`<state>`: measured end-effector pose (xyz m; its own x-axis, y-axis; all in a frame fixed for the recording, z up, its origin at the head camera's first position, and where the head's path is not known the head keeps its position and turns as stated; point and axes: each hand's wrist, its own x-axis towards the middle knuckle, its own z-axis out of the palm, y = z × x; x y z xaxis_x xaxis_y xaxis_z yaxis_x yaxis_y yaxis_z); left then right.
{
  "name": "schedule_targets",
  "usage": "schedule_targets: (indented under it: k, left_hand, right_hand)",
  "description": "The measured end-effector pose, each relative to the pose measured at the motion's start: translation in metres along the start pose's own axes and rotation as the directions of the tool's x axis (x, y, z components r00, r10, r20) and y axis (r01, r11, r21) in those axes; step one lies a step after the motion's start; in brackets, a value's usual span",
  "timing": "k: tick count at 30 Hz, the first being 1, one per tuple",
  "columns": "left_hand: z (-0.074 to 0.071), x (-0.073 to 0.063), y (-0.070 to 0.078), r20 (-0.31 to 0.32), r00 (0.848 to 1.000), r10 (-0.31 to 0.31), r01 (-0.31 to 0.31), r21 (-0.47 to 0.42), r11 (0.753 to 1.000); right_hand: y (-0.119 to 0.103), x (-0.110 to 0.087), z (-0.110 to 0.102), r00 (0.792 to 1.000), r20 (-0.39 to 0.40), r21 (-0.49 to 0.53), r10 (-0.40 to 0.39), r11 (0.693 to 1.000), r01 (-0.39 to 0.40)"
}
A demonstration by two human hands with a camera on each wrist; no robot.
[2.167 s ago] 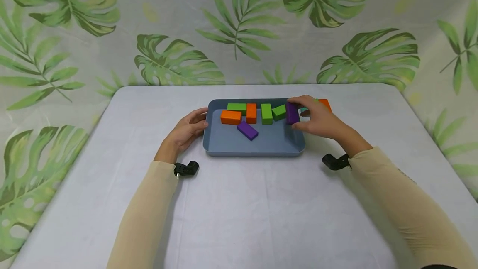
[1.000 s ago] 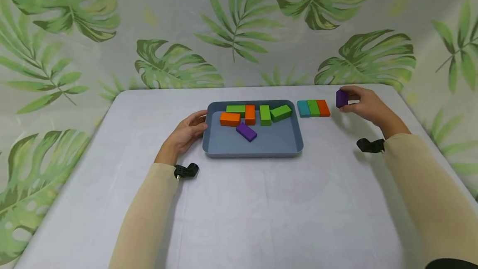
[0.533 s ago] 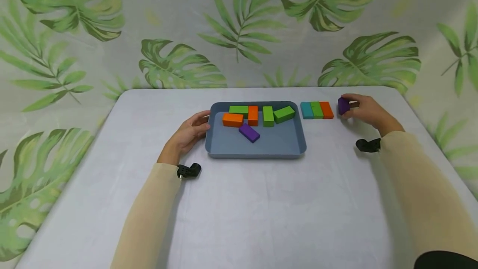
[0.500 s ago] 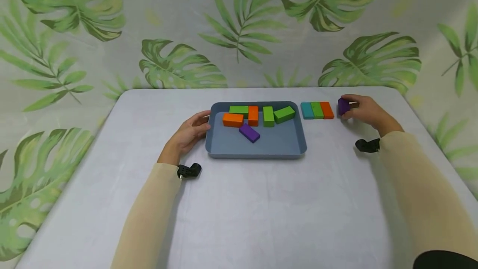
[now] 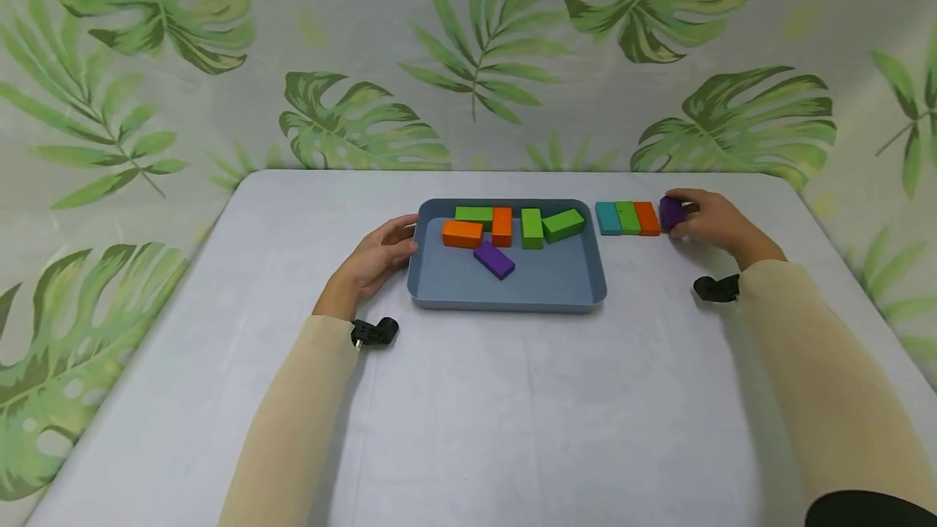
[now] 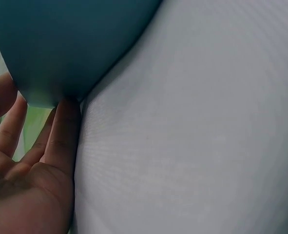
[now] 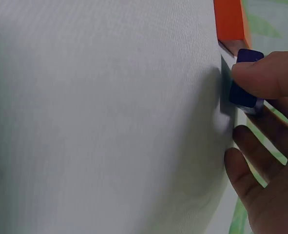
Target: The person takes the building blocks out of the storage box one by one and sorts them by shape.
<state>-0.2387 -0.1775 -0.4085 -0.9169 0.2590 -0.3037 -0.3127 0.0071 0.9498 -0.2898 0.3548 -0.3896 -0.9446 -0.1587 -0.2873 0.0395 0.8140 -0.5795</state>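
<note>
My right hand (image 5: 706, 222) pinches a purple block (image 5: 669, 214) between thumb and fingers, close beside the orange end of a row on the table. That row is a blue block (image 5: 607, 219), a green block (image 5: 627, 218) and an orange block (image 5: 647, 219), side by side. In the right wrist view the thumb covers part of the purple block (image 7: 242, 95), near the orange one (image 7: 230, 22). My left hand (image 5: 375, 257) rests with relaxed fingers at the left wall of a grey-blue tray (image 5: 505, 299); the left wrist view shows its fingertips touching the tray's corner (image 6: 70, 53).
Inside the tray lie several blocks: orange ones (image 5: 462, 234) (image 5: 502, 227), green ones (image 5: 474, 215) (image 5: 532, 228) (image 5: 564, 224) and a purple one (image 5: 494, 259). A white cloth covers the table (image 5: 512, 405). Behind it hangs a leaf-print curtain (image 5: 512, 47).
My right hand has carried the purple block out of the tray, past the row to the right, then lowered it and brought it left towards the orange block. The left hand stays at the tray.
</note>
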Motion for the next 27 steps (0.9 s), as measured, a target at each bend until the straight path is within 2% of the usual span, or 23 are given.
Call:
schedule_targets:
  k: [10, 27]
  left_hand:
    - [0.002, 0.001, 0.001, -0.012, 1.0, -0.01, 0.01, -0.007, 1.0]
    - [0.0, 0.002, -0.002, -0.001, 1.0, 0.005, -0.005, -0.004, 1.0]
  right_hand:
    - [-0.003, 0.005, 0.004, 0.999, 0.019, -0.046, 0.028, 0.999, -0.028]
    - [-0.004, 0.012, 0.006, 1.0, 0.011, -0.187, -0.009, 0.982, 0.011]
